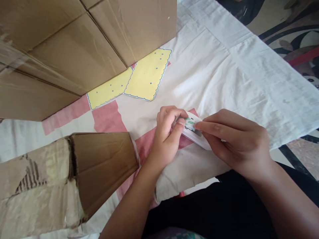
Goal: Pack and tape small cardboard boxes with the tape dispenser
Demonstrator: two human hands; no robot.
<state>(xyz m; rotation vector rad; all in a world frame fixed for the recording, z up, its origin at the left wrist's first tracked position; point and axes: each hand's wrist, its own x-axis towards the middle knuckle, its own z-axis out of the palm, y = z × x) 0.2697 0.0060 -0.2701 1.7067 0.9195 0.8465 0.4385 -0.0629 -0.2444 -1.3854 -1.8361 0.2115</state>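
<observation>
My left hand [165, 136] is closed on a thin white card-like piece [195, 138], thumb on top and fingers curled at its far edge. On the upper face of this piece lies a small pale patch with green print [190, 122], like a strip of double-sided tape with its backing. The thumb and fingertips of my right hand [236, 139] pinch at the right end of that patch. What exactly sits between those fingertips is hidden. Beyond my hands, two yellow paper cutouts with blue scalloped outlines [149, 76] lie on the cloth, one overlapping the other.
A large taped cardboard box [107, 36] stands at the upper left, against the cutouts. At the lower left is a worn cardboard box [104, 166] with torn paper. A white and red-patterned cloth [214, 66] covers the surface; its edge runs down the right, with patterned floor [296, 39] beyond.
</observation>
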